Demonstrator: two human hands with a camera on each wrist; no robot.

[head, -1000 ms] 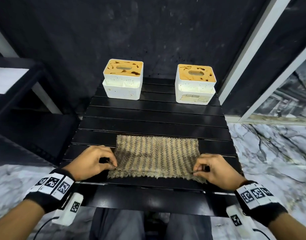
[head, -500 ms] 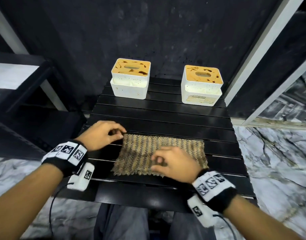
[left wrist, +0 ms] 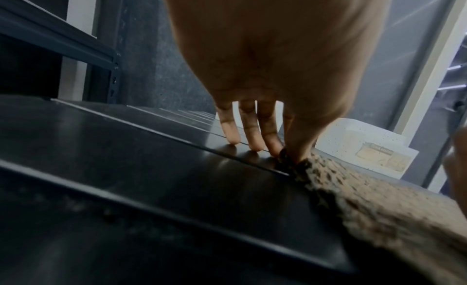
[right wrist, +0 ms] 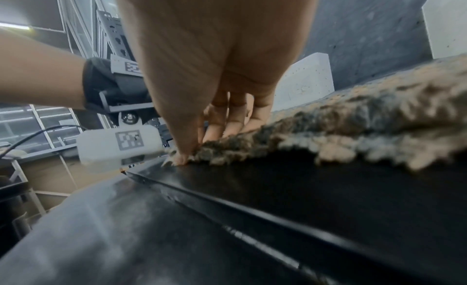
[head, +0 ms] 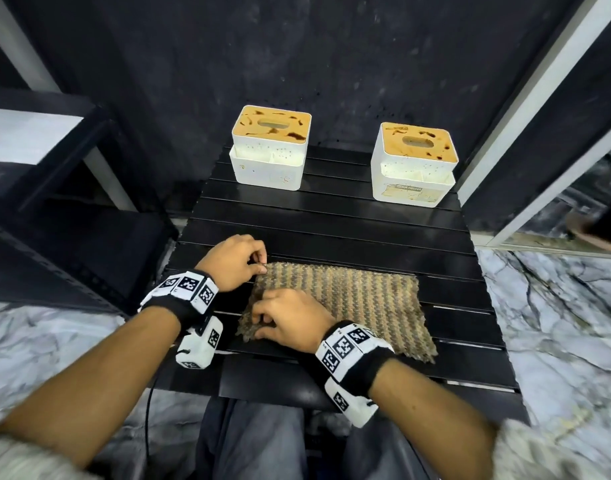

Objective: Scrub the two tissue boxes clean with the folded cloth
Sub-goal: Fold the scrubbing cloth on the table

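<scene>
A brown knitted cloth (head: 359, 303) lies flat on the near half of the black slatted table (head: 331, 223). My left hand (head: 238, 261) pinches the cloth's far-left corner (left wrist: 290, 159) between thumb and forefinger. My right hand (head: 290, 318) pinches the near-left corner (right wrist: 199, 151), its fingers curled over the edge. Two white tissue boxes stand at the table's far edge, both with orange, stained tops: the left box (head: 271, 150) and the right box (head: 413, 164), which carries a worn label on its front.
A dark wall rises just behind the boxes. A black shelf frame (head: 55, 161) stands to the left of the table. A white-framed glass panel (head: 553, 116) is on the right. Marble floor (head: 556, 306) surrounds the table, and my knees sit under its near edge.
My right hand crossed from the cloth's near-right corner to its near-left corner. My left hand moved from the near-left corner up to the far-left corner. The cloth stayed flat.
</scene>
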